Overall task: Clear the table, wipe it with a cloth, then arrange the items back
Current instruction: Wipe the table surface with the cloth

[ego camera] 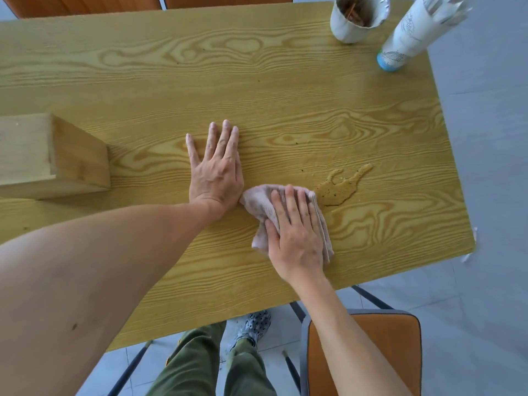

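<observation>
A folded pinkish cloth (257,202) lies on the yellow wood-grain table (285,95) near its front edge. My right hand (294,235) presses flat on top of the cloth, fingers spread over it. Just right of the cloth's far corner spreads a brownish puddle of spilled liquid (340,187) with dark specks. My left hand (217,167) rests palm down on the bare table, fingers apart, touching the cloth's left edge at the wrist. It holds nothing.
A pale wooden box (43,155) stands at the left edge. At the far right corner are a white cup (354,18) with brown sticks and a white bottle-shaped holder (414,32). An orange chair (385,352) sits below the table's front edge; more chairs stand behind.
</observation>
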